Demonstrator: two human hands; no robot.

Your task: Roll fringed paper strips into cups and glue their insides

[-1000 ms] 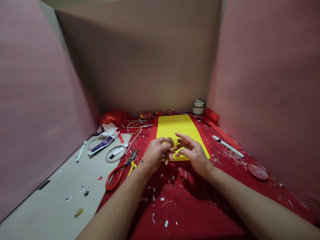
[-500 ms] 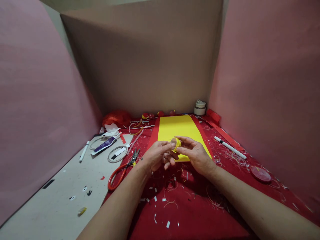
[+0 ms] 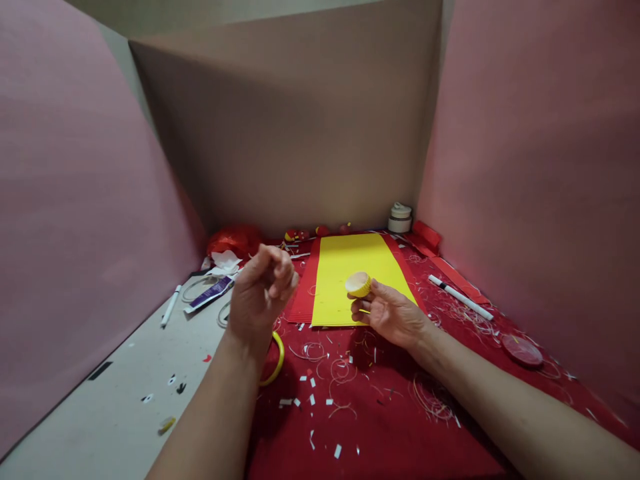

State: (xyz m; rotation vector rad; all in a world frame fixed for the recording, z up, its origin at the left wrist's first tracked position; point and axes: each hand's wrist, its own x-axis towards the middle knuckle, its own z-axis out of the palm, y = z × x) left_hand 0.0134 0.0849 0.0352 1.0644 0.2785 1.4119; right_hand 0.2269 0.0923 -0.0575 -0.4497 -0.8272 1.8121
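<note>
My right hand [image 3: 383, 307] holds a small yellow ribbed cup [image 3: 359, 285] between thumb and fingers, its pale, round open side facing up. The cup is over the yellow sheet [image 3: 350, 257]. My left hand [image 3: 265, 283] is raised to the left of it, fingers curled in; whether anything small is between them is hidden. Below that wrist, a curved yellow handle [image 3: 278, 360] shows beside my forearm; the rest of it is out of sight. Red sheets [image 3: 303, 303] lie under the yellow one.
On the left board are a purple tube [image 3: 213, 293] and a white marker [image 3: 171, 307]. Another marker [image 3: 460, 297] and a round clear lid [image 3: 522, 350] lie right. White scraps and thread loops dot the red cloth [image 3: 400, 433]. A white jar [image 3: 400, 219] stands at the back.
My left hand has let go of the yellow cup and moved left and up. The cup stays in my right hand, tilted more upward. The red-handled scissors are now hidden, and a yellow handle shows.
</note>
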